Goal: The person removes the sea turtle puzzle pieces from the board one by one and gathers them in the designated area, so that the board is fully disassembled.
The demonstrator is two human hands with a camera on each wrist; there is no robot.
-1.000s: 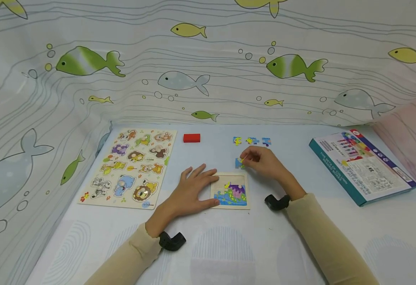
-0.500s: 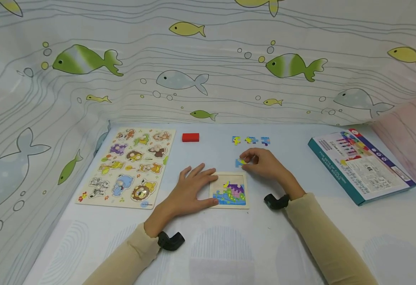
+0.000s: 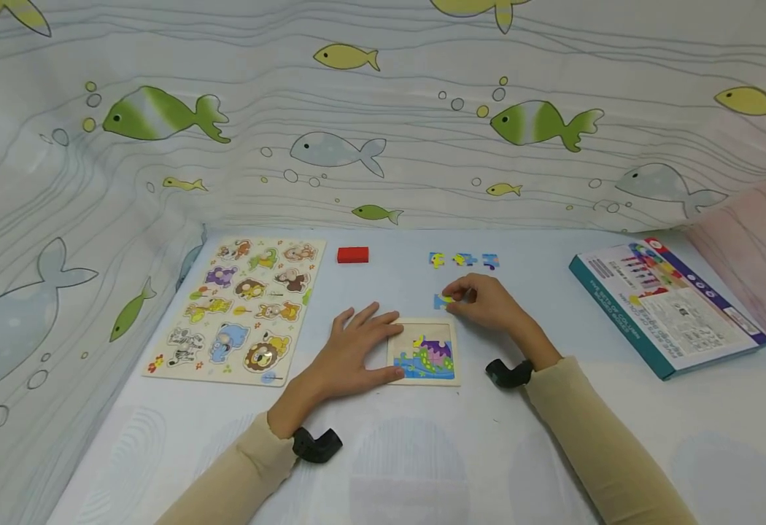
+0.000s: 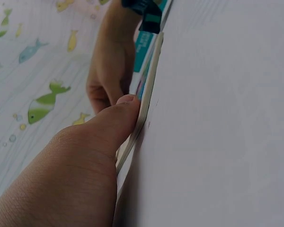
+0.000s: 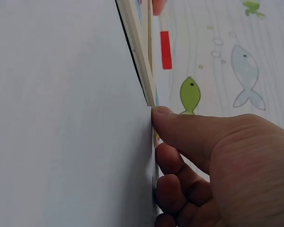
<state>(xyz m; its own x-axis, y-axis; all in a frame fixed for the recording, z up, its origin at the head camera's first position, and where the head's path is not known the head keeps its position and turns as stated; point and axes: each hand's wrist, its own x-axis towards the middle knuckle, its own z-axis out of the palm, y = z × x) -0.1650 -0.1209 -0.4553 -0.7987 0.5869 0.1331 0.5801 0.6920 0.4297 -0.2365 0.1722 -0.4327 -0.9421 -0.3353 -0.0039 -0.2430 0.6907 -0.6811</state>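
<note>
In the head view a small wooden jigsaw board (image 3: 457,354) lies mid-table, partly filled with blue, purple and green pieces. My left hand (image 3: 355,354) spreads over its left side, thumb and fingers resting on the frame; the left wrist view shows the thumb (image 4: 125,111) against the wooden edge. Just beyond the board's far right corner, my right hand (image 3: 486,300) pinches a blue and yellow jigsaw piece (image 3: 440,301) at its right side. The piece is low over or on the table; which, I cannot tell. Three loose jigsaw pieces (image 3: 465,259) lie in a row farther back.
An animal puzzle board (image 3: 238,310) covers the left part of the table. Behind the jigsaw board is a red block (image 3: 353,254). A flat teal and white box (image 3: 668,306) lies at the right. A fish-patterned cloth (image 3: 422,160) rises behind the table.
My right hand has shifted its fingers slightly on the jigsaw piece, which seems to have turned a little. The left hand stays on the board.
</note>
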